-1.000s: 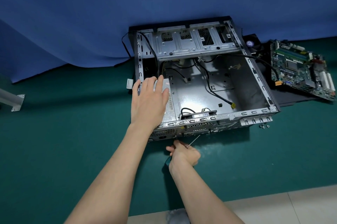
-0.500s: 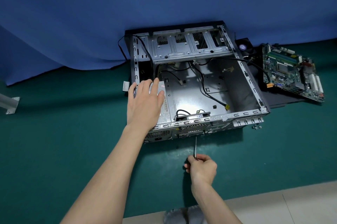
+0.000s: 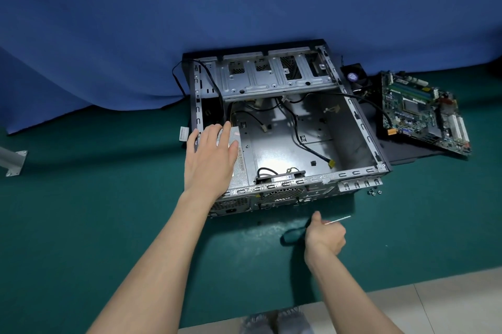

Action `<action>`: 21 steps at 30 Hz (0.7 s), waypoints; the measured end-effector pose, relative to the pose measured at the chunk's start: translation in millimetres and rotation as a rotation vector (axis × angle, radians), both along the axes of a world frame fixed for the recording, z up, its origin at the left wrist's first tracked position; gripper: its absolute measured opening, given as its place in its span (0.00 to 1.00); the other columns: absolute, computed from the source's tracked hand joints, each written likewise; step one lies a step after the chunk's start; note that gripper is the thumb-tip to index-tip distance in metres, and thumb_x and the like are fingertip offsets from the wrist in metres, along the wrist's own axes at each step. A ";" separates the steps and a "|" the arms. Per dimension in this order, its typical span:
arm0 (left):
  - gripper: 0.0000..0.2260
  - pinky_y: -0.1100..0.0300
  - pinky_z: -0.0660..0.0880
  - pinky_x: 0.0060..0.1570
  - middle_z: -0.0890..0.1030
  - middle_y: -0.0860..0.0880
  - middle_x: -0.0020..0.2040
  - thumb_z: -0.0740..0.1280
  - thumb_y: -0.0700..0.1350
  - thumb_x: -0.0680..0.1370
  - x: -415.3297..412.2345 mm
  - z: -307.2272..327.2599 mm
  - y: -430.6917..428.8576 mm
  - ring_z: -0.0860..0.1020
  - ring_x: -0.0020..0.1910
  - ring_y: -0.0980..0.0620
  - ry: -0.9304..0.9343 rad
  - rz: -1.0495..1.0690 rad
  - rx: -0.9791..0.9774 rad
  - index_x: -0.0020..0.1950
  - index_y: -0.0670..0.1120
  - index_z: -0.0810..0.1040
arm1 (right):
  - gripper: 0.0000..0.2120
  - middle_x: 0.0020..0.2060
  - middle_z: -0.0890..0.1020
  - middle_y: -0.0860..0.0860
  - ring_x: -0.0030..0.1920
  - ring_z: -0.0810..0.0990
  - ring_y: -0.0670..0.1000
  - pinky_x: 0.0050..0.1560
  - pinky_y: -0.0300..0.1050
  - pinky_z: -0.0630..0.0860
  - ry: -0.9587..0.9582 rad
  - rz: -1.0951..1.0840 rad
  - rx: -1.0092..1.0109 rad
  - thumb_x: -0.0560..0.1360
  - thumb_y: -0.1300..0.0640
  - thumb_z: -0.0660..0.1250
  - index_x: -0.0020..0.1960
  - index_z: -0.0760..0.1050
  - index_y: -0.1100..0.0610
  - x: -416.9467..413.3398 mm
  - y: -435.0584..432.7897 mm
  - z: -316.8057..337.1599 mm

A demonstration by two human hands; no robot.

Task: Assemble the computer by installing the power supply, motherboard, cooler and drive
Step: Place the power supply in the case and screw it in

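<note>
Two hands share this step, which looks like fastening the power supply to the case's rear wall. Nearest, past one pair of grey shoes [image 3: 274, 320] on the tiled floor, the right hand [image 3: 324, 237] has its fingers [image 3: 336, 236] curled round the handle of one screwdriver [image 3: 338, 220]. The thumb is up, and the shaft points right, away from the case and roughly toward the loose screws [image 3: 374, 192]. Beyond it the left hand [image 3: 212, 155] lies flat, fingers straight and lightly spread, on the one power supply [image 3: 240, 164], which sits in the near-left corner of the one open case [image 3: 361, 127] on the green mat [image 3: 95, 211]. To do this well, I would let that palm press the unit hard against the rear wall so the holes line up. I would start every screw loosely with the driver square to the panel, and only then tighten. The screws form one small cluster just beside the case's near-right corner, too small to count surely. Farther right, one motherboard [image 3: 423, 113] rests uninstalled on a black side panel [image 3: 402, 154], with one cooler fan [image 3: 353, 77] behind it. I can see no drive. One metal bracket [image 3: 13, 161] lies well apart at the left edge.
</note>
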State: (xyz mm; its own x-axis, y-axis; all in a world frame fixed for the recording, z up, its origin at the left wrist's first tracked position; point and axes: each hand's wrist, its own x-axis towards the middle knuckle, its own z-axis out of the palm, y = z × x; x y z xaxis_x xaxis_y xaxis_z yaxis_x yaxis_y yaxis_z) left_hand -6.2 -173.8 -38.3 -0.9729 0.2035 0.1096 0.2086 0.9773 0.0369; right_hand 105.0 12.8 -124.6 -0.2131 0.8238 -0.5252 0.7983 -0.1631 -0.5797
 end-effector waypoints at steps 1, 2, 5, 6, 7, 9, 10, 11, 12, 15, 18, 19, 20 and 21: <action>0.23 0.52 0.47 0.74 0.68 0.49 0.69 0.46 0.52 0.83 -0.2 -0.4 -0.1 0.62 0.70 0.52 -0.001 -0.002 -0.001 0.76 0.46 0.59 | 0.15 0.37 0.83 0.62 0.47 0.81 0.60 0.49 0.50 0.73 0.009 -0.010 -0.020 0.77 0.52 0.67 0.41 0.77 0.65 -4.5 3.5 0.2; 0.23 0.52 0.47 0.74 0.68 0.49 0.69 0.46 0.52 0.83 -0.2 -0.8 -0.2 0.62 0.71 0.52 0.000 -0.004 -0.002 0.76 0.46 0.59 | 0.16 0.29 0.82 0.59 0.41 0.82 0.57 0.47 0.48 0.74 0.009 -0.023 -0.044 0.77 0.52 0.66 0.37 0.75 0.64 -7.7 6.8 0.5; 0.23 0.52 0.47 0.74 0.67 0.49 0.70 0.45 0.52 0.83 -0.3 -0.8 -0.7 0.61 0.71 0.52 -0.008 -0.005 -0.003 0.77 0.46 0.58 | 0.15 0.22 0.78 0.55 0.30 0.83 0.56 0.49 0.51 0.79 -0.020 0.007 -0.136 0.78 0.53 0.65 0.36 0.70 0.61 -10.9 15.4 5.9; 0.23 0.52 0.46 0.74 0.66 0.49 0.71 0.45 0.52 0.83 -0.7 -0.4 -1.1 0.60 0.73 0.52 -0.019 -0.005 0.005 0.77 0.46 0.57 | 0.15 0.23 0.78 0.56 0.31 0.83 0.58 0.49 0.53 0.80 -0.024 0.032 -0.139 0.77 0.54 0.66 0.35 0.71 0.61 -10.3 17.6 9.9; 0.24 0.52 0.45 0.75 0.64 0.49 0.73 0.44 0.52 0.83 -0.8 0.0 -1.8 0.57 0.74 0.52 -0.033 -0.009 0.017 0.77 0.46 0.56 | 0.15 0.25 0.79 0.56 0.33 0.83 0.60 0.49 0.54 0.80 -0.016 0.054 -0.116 0.76 0.54 0.67 0.34 0.72 0.61 -9.1 18.9 15.4; 0.24 0.52 0.42 0.75 0.60 0.48 0.76 0.44 0.52 0.83 -0.3 0.9 -3.2 0.52 0.76 0.51 -0.058 -0.037 0.072 0.78 0.45 0.55 | 0.14 0.30 0.81 0.57 0.36 0.81 0.61 0.44 0.49 0.76 0.049 0.097 0.029 0.75 0.55 0.67 0.32 0.73 0.59 -4.0 18.5 31.1; 0.23 0.53 0.41 0.75 0.58 0.48 0.77 0.46 0.51 0.83 1.1 2.1 -4.3 0.51 0.77 0.51 -0.064 -0.051 0.131 0.77 0.45 0.56 | 0.14 0.29 0.80 0.55 0.36 0.79 0.59 0.40 0.47 0.72 0.140 0.140 0.130 0.74 0.55 0.66 0.31 0.73 0.58 -0.6 15.6 42.0; 0.22 0.54 0.41 0.75 0.58 0.48 0.77 0.47 0.50 0.84 3.8 3.8 -5.1 0.50 0.77 0.52 -0.060 -0.056 0.212 0.77 0.44 0.58 | 0.15 0.26 0.77 0.50 0.33 0.75 0.56 0.38 0.46 0.68 0.283 0.204 0.215 0.74 0.54 0.66 0.30 0.71 0.57 2.2 10.6 55.8; 0.21 0.55 0.42 0.76 0.57 0.48 0.77 0.49 0.48 0.84 7.0 5.6 -6.0 0.49 0.77 0.52 -0.047 -0.044 0.302 0.76 0.43 0.59 | 0.17 0.23 0.72 0.46 0.29 0.71 0.51 0.35 0.46 0.66 0.450 0.280 0.269 0.74 0.54 0.65 0.29 0.69 0.56 3.0 5.0 73.3; 0.22 0.53 0.48 0.76 0.51 0.48 0.79 0.50 0.45 0.84 14.8 7.4 -8.0 0.45 0.77 0.51 -0.014 0.068 0.471 0.77 0.44 0.56 | 0.20 0.22 0.69 0.49 0.26 0.65 0.46 0.32 0.45 0.67 0.804 0.544 0.245 0.75 0.49 0.63 0.29 0.66 0.56 -21.8 -2.3 117.2; 0.25 0.48 0.57 0.71 0.47 0.48 0.79 0.48 0.48 0.84 13.4 9.3 -6.7 0.52 0.76 0.46 -0.160 0.299 0.618 0.79 0.48 0.44 | 0.18 0.29 0.80 0.48 0.34 0.78 0.48 0.41 0.49 0.75 0.706 0.890 0.025 0.75 0.43 0.64 0.36 0.78 0.56 -83.4 -5.3 132.8; 0.25 0.46 0.60 0.67 0.53 0.46 0.78 0.48 0.49 0.84 11.4 9.1 -6.4 0.60 0.73 0.42 -0.237 0.380 0.666 0.79 0.50 0.42 | 0.17 0.36 0.84 0.47 0.41 0.81 0.46 0.48 0.47 0.77 0.622 1.016 -0.056 0.75 0.42 0.66 0.43 0.81 0.55 -104.5 -7.9 131.0; 0.25 0.45 0.63 0.63 0.61 0.42 0.75 0.47 0.50 0.84 9.9 9.1 -6.5 0.67 0.67 0.39 -0.283 0.426 0.681 0.78 0.50 0.42 | 0.19 0.46 0.84 0.47 0.49 0.81 0.45 0.54 0.44 0.77 0.537 1.127 -0.145 0.74 0.41 0.68 0.52 0.81 0.56 -123.2 -12.0 125.6; 0.24 0.45 0.65 0.60 0.68 0.40 0.69 0.46 0.50 0.84 9.1 8.7 -6.8 0.70 0.61 0.37 -0.298 0.437 0.667 0.78 0.50 0.41 | 0.26 0.56 0.82 0.48 0.57 0.79 0.46 0.60 0.43 0.74 0.452 1.216 -0.240 0.73 0.40 0.69 0.62 0.78 0.57 -138.9 -16.5 116.9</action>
State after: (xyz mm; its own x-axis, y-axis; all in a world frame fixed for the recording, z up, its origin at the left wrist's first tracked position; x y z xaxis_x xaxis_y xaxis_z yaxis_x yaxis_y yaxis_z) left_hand 2.9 -180.6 -29.6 -0.9563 -0.2130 -0.2002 -0.2921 0.7220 0.6272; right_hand -33.9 -3.8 -7.7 -0.9404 -0.1199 -0.3181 0.2524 0.3806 -0.8896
